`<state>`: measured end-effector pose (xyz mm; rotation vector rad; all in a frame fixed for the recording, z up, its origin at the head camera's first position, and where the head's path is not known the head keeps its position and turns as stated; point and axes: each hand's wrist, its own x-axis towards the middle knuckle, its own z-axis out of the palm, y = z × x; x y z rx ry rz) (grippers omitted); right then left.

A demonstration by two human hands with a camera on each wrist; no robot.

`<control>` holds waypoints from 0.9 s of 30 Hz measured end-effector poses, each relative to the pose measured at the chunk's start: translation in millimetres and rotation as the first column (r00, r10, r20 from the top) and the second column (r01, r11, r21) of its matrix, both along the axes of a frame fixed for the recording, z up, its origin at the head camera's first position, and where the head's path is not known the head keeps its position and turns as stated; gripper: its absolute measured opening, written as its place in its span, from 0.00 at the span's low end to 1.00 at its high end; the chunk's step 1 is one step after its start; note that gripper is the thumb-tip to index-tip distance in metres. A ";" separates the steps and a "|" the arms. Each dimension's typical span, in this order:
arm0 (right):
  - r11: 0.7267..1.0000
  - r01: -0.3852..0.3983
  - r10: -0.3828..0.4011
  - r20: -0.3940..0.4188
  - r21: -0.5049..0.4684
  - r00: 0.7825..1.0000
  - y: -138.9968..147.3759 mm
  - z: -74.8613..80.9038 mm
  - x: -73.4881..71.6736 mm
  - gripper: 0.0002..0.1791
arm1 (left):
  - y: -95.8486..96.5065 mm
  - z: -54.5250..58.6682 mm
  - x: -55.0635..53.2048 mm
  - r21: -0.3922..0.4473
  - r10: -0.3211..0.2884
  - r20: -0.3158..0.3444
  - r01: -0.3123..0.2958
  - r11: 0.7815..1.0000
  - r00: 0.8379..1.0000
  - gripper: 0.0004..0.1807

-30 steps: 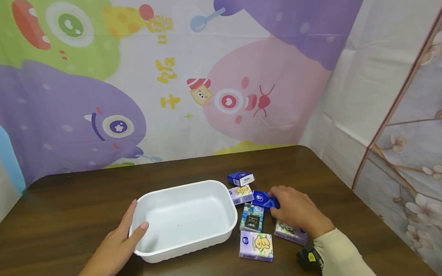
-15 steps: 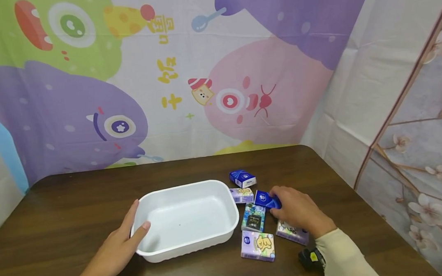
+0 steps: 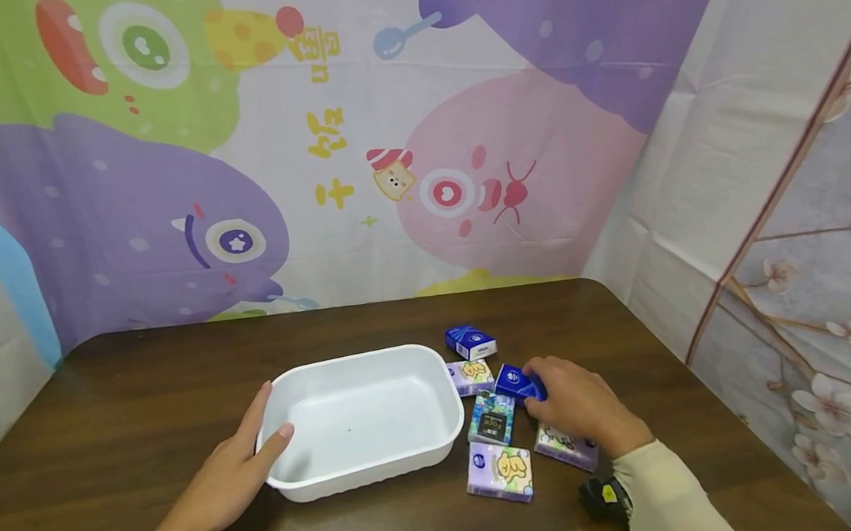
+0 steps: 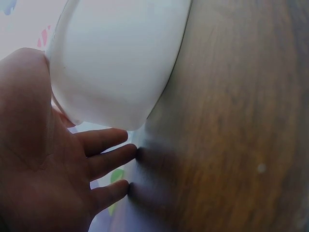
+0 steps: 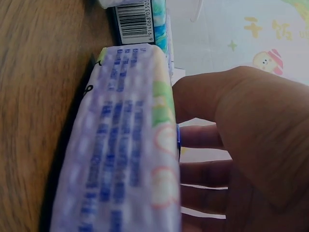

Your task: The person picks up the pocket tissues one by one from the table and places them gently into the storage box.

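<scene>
Little has shifted: blue pack [image 3: 516, 383] right of white tray [image 3: 364, 423], long axis trayward, pinched by nearer right hand [image 3: 583, 401]; left hand [image 3: 226, 474] clamps the tray.

Your left hand [image 3: 224, 476] angles forward, thumb [image 3: 270, 450] apart from the index finger [image 3: 252, 422], three other fingers [image 4: 113, 161] spread; your right hand [image 3: 581, 405] reaches forward with its back up, fingers bent down opposite the thumb.

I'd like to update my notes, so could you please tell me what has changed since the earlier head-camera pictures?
Nothing on the table visibly moved and nothing was let go; only the head view shifted slightly. The left hand stays on the white tray, the right hand on the nearer blue pack.
</scene>
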<state>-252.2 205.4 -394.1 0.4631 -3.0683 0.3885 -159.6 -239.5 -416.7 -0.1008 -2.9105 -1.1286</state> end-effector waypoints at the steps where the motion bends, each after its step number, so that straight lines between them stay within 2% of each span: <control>1: 1.000 0.000 0.000 0.001 0.001 1.000 0.0 0.2 -0.1 0.24 | 0.1 0.0 0.0 0.003 -0.001 0.000 0.001 1.000 1.000 0.43; 11: 1.000 0.001 -0.001 -0.010 0.002 1.000 0.7 0.7 -0.6 0.26 | 0.6 0.7 0.6 0.011 -0.003 -0.012 0.004 1.000 1.000 0.43; 19: 1.000 0.009 -0.009 -0.044 -0.012 0.999 1.5 2.4 1.0 0.25 | 0.3 -0.4 -1.0 0.007 0.003 0.023 -0.003 1.000 1.000 0.43; 27: 0.999 0.018 -0.020 -0.067 -0.031 0.998 0.3 6.0 0.6 0.23 | 0.2 -1.0 -0.5 0.006 0.010 -0.004 -0.010 1.000 1.000 0.43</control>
